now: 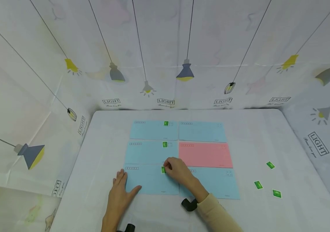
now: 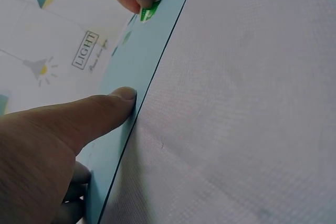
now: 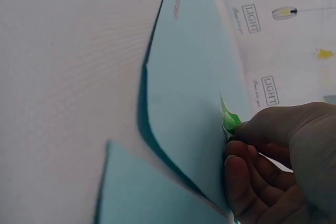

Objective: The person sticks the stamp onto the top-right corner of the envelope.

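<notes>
A blue envelope (image 1: 150,184) lies at the front left of a grid of envelopes. My left hand (image 1: 119,195) rests at its left edge, fingers straight and thumb spread onto its lower part. In the left wrist view the thumb (image 2: 105,109) lies close to the envelope's near edge. My right hand (image 1: 180,171) pinches a small green stamp (image 1: 163,169) at the envelope's upper right. The right wrist view shows the stamp (image 3: 230,118) standing tilted between thumb and fingers, its lower part hidden by them.
Behind are two blue envelopes (image 1: 147,156) (image 1: 153,131) bearing green stamps (image 1: 165,144) (image 1: 166,123). The right column holds a pink envelope (image 1: 206,156) between two blue ones (image 1: 202,132) (image 1: 220,187). Three loose green stamps (image 1: 270,165) (image 1: 258,185) (image 1: 277,193) lie at the right. Lamp-printed cloth (image 1: 165,38) surrounds the table.
</notes>
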Action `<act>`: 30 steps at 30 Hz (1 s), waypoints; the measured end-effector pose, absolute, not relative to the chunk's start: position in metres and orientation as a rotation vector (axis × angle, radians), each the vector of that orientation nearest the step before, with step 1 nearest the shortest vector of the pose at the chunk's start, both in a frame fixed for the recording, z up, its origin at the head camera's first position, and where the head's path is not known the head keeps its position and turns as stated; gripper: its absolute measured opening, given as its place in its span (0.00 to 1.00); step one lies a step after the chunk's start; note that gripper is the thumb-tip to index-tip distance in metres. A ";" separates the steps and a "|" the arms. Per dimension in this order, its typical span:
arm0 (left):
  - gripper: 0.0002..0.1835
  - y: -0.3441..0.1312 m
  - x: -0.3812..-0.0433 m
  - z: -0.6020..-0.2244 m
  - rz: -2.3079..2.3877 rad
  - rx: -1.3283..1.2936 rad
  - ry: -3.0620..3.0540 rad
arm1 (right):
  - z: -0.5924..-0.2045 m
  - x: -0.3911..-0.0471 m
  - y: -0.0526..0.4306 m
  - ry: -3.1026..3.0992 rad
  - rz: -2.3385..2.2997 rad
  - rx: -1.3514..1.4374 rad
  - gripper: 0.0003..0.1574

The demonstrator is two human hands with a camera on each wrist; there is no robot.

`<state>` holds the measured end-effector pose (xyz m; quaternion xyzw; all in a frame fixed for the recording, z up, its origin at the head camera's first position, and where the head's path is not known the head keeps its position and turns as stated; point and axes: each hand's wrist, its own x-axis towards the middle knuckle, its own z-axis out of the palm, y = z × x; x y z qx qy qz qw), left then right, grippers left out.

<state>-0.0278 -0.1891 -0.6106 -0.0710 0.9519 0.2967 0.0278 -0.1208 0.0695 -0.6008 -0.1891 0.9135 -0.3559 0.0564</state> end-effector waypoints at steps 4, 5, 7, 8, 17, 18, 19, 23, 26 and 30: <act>0.52 -0.189 -0.027 -0.611 0.918 -0.199 2.960 | -0.602 -0.118 0.066 2.849 -1.007 -0.610 0.02; 0.52 -0.189 -0.027 -0.611 0.919 -0.195 2.965 | -0.603 -0.117 0.066 2.867 -0.990 -0.621 0.02; 0.52 -0.189 -0.027 -0.611 0.923 -0.187 2.970 | -0.603 -0.116 0.065 2.893 -0.965 -0.627 0.03; 0.52 -0.190 -0.027 -0.611 0.925 -0.184 2.971 | -0.603 -0.115 0.065 2.901 -0.960 -0.627 0.03; 0.51 -0.190 -0.028 -0.609 0.941 -0.182 2.974 | -0.603 -0.113 0.063 2.985 -0.983 -0.696 0.03; 0.51 -0.190 -0.028 -0.609 0.944 -0.182 2.976 | -0.604 -0.112 0.063 2.990 -0.979 -0.707 0.03; 0.51 -0.190 -0.028 -0.609 0.945 -0.182 2.979 | -0.603 -0.112 0.064 2.986 -0.982 -0.711 0.03; 0.51 -0.189 -0.026 -0.608 0.953 -0.184 2.985 | -0.598 -0.111 0.068 2.942 -1.047 -0.677 0.04; 0.50 -0.189 -0.026 -0.609 0.958 -0.189 2.983 | -0.590 -0.111 0.077 2.922 -1.135 -0.624 0.04; 0.51 -0.191 -0.026 -0.609 0.947 -0.211 2.967 | -0.577 -0.115 0.092 2.966 -1.172 -0.557 0.04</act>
